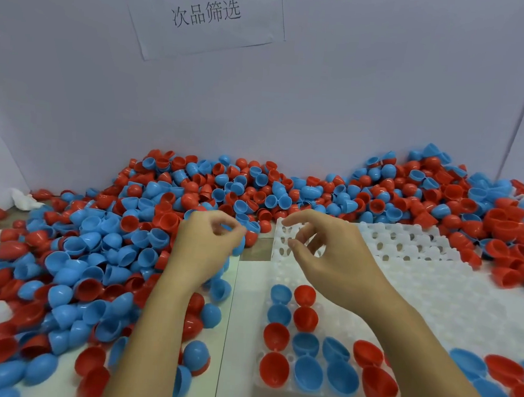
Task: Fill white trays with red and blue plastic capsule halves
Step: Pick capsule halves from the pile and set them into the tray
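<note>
Nearest the camera, two bare forearms are seen reaching in from the bottom edge over a white table top [242, 290]. At far left, a loose pile of red and blue capsule halves [96, 248] is spread across the table and banked against the grey back wall [76, 92]; a crumpled white cloth [22, 198] is lodged at its far left edge. The left hand [203, 244] is held over the pile's right edge, fingers curled inward with fingertips close to the thumb; whether a blue half is pinched cannot be told. A paper sign [205, 14] with printed characters is fixed to the wall above. The right hand [328, 258] is raised over the white tray [434, 288], fingers apart and loosely bent, nothing held. In the tray's near-left pockets, red and blue halves [293, 349] are seated open side up; the far pockets are left unfilled. More halves [495, 385] are seated at the tray's near right. A second white tray [406, 242] is lying behind, touching the heap.
</note>
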`<state>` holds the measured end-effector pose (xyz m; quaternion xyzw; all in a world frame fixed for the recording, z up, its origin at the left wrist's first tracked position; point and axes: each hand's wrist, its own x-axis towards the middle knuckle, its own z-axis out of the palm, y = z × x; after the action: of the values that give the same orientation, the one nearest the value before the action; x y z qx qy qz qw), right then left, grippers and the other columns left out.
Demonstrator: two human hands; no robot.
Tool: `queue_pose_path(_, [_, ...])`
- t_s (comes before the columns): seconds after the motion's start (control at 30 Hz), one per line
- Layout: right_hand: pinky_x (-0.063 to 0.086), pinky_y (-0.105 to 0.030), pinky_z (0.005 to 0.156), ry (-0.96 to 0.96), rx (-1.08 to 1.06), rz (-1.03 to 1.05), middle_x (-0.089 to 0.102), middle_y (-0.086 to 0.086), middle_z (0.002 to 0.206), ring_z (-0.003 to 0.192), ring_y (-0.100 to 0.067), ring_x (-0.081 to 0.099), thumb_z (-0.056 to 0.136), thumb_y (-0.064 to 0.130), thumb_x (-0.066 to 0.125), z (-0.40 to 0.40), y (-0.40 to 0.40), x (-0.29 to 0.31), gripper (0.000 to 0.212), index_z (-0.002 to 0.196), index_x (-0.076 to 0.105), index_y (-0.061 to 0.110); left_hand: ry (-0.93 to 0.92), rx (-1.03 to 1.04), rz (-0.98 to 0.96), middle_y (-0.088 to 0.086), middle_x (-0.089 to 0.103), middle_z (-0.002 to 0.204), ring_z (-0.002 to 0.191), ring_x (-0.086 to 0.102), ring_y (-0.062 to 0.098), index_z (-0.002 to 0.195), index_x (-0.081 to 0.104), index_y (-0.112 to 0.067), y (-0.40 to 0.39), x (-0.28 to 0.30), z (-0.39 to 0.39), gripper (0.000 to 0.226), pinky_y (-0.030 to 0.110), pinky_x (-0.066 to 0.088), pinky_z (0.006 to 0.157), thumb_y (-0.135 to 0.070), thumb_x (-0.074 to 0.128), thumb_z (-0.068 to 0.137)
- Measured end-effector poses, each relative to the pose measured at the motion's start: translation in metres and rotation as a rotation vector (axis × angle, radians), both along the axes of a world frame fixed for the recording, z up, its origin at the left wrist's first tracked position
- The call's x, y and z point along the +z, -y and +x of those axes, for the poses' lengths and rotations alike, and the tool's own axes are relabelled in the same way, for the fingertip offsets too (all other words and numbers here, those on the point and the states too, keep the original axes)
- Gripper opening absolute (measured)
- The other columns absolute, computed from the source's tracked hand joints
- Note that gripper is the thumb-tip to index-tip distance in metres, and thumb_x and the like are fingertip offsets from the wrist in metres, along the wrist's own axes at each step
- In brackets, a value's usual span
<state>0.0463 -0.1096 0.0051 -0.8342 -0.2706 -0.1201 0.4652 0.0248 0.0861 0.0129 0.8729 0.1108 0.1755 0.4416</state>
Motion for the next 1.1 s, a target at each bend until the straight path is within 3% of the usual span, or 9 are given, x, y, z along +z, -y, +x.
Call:
queue_pose_path(0.1, [0.042, 0.003, 0.063, 0.006, -0.01, 0.003, 0.061, 0.023, 0.081, 0.089, 0.011, 0.056, 0.092, 0.018, 0.068, 0.001, 0.001, 0.0, 0.033, 0.101, 0.058, 0.048, -0.259, -0.025, 0.407, 0.001, 0.067, 0.1, 0.091, 0.063, 0.017, 0.092, 0.072, -0.022, -0.003, -0.001, -0.002, 0.018, 0.036, 0.059, 0.081, -0.034, 0.081, 0.083])
queue_pose_path(0.3, [0.045, 0.0, 0.063, 0.01, 0.006, -0.006, 0.061, 0.024, 0.079, 0.084, 0.008, 0.059, 0.092, 0.017, 0.066, 0.001, 0.001, 0.0, 0.032, 0.1, 0.06, 0.047, -0.541, -0.073, 0.543, 0.006, 0.049, 0.143, 0.129, 0.05, 0.027, 0.129, 0.066, -0.026, -0.008, -0.004, -0.008, 0.053, 0.043, 0.048, 0.106, -0.02, 0.085, 0.079])
queue_pose_path(0.4, [0.045, 0.0, 0.063, 0.002, 0.006, -0.01, 0.061, 0.024, 0.08, 0.086, 0.008, 0.059, 0.092, 0.017, 0.065, 0.001, 0.001, 0.0, 0.031, 0.101, 0.061, 0.046, -0.532, -0.096, 0.539, 0.006, 0.048, 0.141, 0.111, 0.06, 0.024, 0.128, 0.064, -0.025, -0.003, -0.008, -0.006, 0.047, 0.034, 0.053, 0.095, -0.008, 0.076, 0.085])
queue_pose_path(0.53, [0.045, -0.003, 0.059, -0.016, -0.003, -0.027, 0.061, 0.024, 0.079, 0.083, 0.009, 0.06, 0.093, 0.019, 0.064, 0.0, 0.001, 0.001, 0.028, 0.103, 0.063, 0.045, -0.435, -0.118, 0.506, 0.002, 0.051, 0.117, 0.088, 0.055, 0.015, 0.104, 0.061, -0.024, -0.002, -0.011, -0.002, 0.025, 0.022, 0.048, 0.071, -0.007, 0.068, 0.087])
queue_pose_path(0.6, [0.045, -0.003, 0.058, -0.025, -0.003, -0.034, 0.062, 0.022, 0.079, 0.083, 0.01, 0.06, 0.094, 0.019, 0.064, -0.001, 0.001, 0.001, 0.026, 0.104, 0.064, 0.043, -0.374, -0.13, 0.415, 0.002, 0.053, 0.106, 0.076, 0.051, 0.011, 0.096, 0.059, -0.023, -0.005, -0.012, 0.0, 0.02, 0.021, 0.042, 0.059, -0.009, 0.069, 0.086])
queue_pose_path(0.67, [0.045, -0.004, 0.058, -0.038, 0.003, -0.041, 0.062, 0.022, 0.08, 0.083, 0.01, 0.06, 0.094, 0.019, 0.064, -0.001, 0.0, 0.001, 0.025, 0.106, 0.065, 0.041, -0.303, -0.157, 0.253, 0.003, 0.06, 0.099, 0.071, 0.053, 0.011, 0.093, 0.062, -0.025, -0.006, -0.01, 0.0, 0.017, 0.021, 0.04, 0.057, -0.011, 0.071, 0.087])
queue_pose_path(0.8, [0.046, -0.007, 0.062, -0.099, 0.0, -0.078, 0.063, 0.021, 0.087, 0.08, 0.004, 0.063, 0.095, 0.021, 0.062, -0.001, -0.002, -0.001, 0.025, 0.113, 0.066, 0.038, -0.058, -0.22, -0.22, 0.001, 0.068, 0.106, 0.089, 0.069, 0.015, 0.096, 0.068, -0.029, 0.004, 0.0, 0.001, 0.018, 0.019, 0.053, 0.069, -0.013, 0.073, 0.089])
queue_pose_path(0.93, [0.054, -0.014, 0.065, -0.237, 0.03, -0.001, 0.069, 0.013, 0.091, 0.077, -0.001, 0.069, 0.099, 0.016, 0.055, 0.0, -0.003, 0.0, 0.023, 0.114, 0.065, 0.03, 0.065, -0.4, -0.787, 0.005, 0.071, 0.101, 0.098, 0.072, 0.021, 0.105, 0.068, -0.018, 0.016, 0.009, -0.001, 0.024, 0.023, 0.058, 0.075, -0.008, 0.07, 0.084])
queue_pose_path(1.1, [0.056, -0.016, 0.058, -0.262, 0.001, 0.309, 0.072, 0.002, 0.088, 0.07, -0.004, 0.072, 0.093, 0.02, 0.068, -0.003, -0.007, 0.009, 0.016, 0.102, 0.058, 0.027, 0.089, -0.497, -0.988, 0.009, 0.077, 0.099, 0.099, 0.074, 0.025, 0.11, 0.063, -0.01, 0.02, 0.01, -0.002, 0.035, 0.023, 0.059, 0.074, -0.008, 0.066, 0.075])
